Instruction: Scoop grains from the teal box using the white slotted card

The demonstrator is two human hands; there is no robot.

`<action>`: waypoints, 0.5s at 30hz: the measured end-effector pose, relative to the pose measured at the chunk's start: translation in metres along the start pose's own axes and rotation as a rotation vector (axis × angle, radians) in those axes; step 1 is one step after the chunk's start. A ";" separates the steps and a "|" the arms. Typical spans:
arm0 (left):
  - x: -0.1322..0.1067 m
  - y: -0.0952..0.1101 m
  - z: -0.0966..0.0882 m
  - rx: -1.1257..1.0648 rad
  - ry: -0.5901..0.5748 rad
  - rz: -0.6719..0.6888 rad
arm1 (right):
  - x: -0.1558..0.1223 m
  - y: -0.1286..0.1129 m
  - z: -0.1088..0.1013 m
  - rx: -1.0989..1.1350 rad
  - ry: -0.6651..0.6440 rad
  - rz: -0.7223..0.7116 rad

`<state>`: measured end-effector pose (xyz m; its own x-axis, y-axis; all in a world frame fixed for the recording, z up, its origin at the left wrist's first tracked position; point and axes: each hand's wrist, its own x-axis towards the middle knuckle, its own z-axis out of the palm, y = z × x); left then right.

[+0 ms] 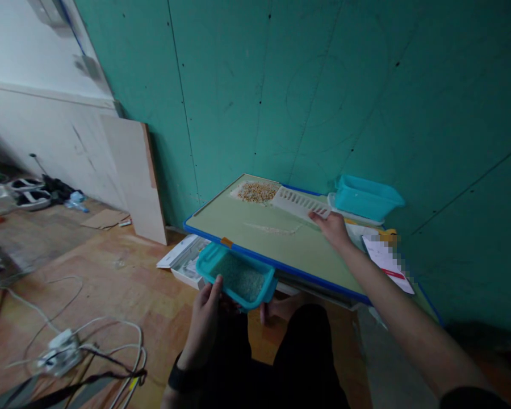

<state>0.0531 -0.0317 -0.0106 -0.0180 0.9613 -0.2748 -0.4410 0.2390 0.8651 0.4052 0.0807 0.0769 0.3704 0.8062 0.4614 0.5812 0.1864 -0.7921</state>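
Observation:
My left hand point(208, 298) is closed on the near rim of a teal plastic container point(266, 292), just below the table's front edge. Fine pale grains point(238, 275) lie inside it. Over the table, my right hand point(333, 226) grips the right end of a white slotted plastic strip point(300, 205). The strip's far end reaches a pile of yellow-brown kernels mixed with white grains point(255, 192). A thin streak of pale grains point(272, 229) runs across the tabletop nearer to me.
The low green table point(221, 218) has a blue edge and stands against a green wall point(238, 85). Another teal container point(366, 196) and a phone point(387, 264) are at its right. An open white box point(187, 261) sits below; cables and a power strip point(62, 352) lie left.

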 end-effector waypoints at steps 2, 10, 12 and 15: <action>-0.002 0.001 0.003 -0.004 -0.006 0.010 | -0.005 0.013 -0.021 -0.078 0.054 0.005; -0.001 -0.003 0.008 -0.023 -0.029 0.059 | -0.027 0.025 -0.028 -0.264 0.038 0.107; 0.000 -0.006 0.007 -0.019 -0.030 0.081 | -0.033 0.020 -0.022 -0.232 0.003 0.074; 0.001 -0.010 0.006 -0.010 0.005 0.130 | -0.043 0.011 -0.014 -0.185 -0.032 0.027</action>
<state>0.0630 -0.0326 -0.0171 -0.0800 0.9835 -0.1622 -0.4432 0.1106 0.8896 0.4058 0.0399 0.0541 0.3660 0.8276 0.4256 0.6956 0.0606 -0.7159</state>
